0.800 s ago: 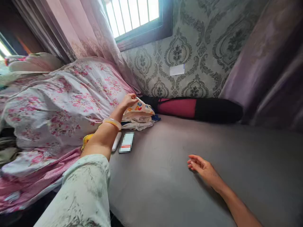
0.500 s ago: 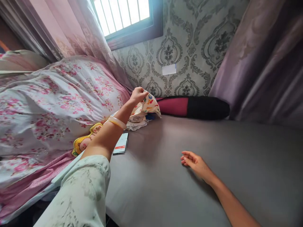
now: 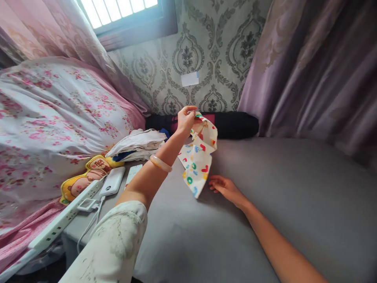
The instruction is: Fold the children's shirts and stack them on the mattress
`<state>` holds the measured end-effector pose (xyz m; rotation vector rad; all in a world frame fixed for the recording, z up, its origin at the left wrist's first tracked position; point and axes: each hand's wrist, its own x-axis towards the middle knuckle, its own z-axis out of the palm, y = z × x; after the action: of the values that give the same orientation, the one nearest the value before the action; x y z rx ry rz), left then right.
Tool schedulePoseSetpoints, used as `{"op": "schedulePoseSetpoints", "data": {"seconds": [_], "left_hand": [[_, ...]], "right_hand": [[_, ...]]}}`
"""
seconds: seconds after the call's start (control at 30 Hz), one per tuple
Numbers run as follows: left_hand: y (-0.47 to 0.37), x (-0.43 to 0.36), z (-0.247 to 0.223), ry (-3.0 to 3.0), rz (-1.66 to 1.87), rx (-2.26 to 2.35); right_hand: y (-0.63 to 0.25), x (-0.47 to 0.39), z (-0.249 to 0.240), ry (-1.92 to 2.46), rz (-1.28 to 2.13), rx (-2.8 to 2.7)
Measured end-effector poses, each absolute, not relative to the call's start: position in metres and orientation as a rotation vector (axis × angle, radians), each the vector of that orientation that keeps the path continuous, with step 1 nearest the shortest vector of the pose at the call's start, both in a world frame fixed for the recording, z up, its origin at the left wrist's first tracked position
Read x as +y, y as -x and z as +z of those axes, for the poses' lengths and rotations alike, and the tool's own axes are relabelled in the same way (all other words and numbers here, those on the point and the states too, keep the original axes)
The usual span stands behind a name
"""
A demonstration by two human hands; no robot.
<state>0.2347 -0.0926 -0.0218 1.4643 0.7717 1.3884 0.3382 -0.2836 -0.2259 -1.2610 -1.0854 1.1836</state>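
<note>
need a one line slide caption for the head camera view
A left hand holds up a colourfully printed cloth over a grey surface, the right hand near its lower part.

- The one camera sat on the person's head, looking forward and down.
- It faced the patterned wall [image 3: 188, 55] across a grey surface [image 3: 318, 212].
- The sleeve [image 3: 118, 243] loomed close at the lower edge; the left hand [image 3: 186, 120] and right hand [image 3: 228, 189] lay mid-frame, the wall farther off.

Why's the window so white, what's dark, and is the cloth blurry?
Head view: the window glares white, probably daylight; head view: the curtain on the picture's right is shadowy; head view: the printed cloth in the left hand is fairly clear.
</note>
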Motion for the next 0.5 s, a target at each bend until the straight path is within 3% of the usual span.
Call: {"op": "schedulePoseSetpoints", "data": {"seconds": [0.5], "left_hand": [[-0.271,-0.154,-0.048,-1.568,1.252,0.374]], "right_hand": [[-0.361,-0.281,-0.195,1.074,0.882,-0.715]]}}
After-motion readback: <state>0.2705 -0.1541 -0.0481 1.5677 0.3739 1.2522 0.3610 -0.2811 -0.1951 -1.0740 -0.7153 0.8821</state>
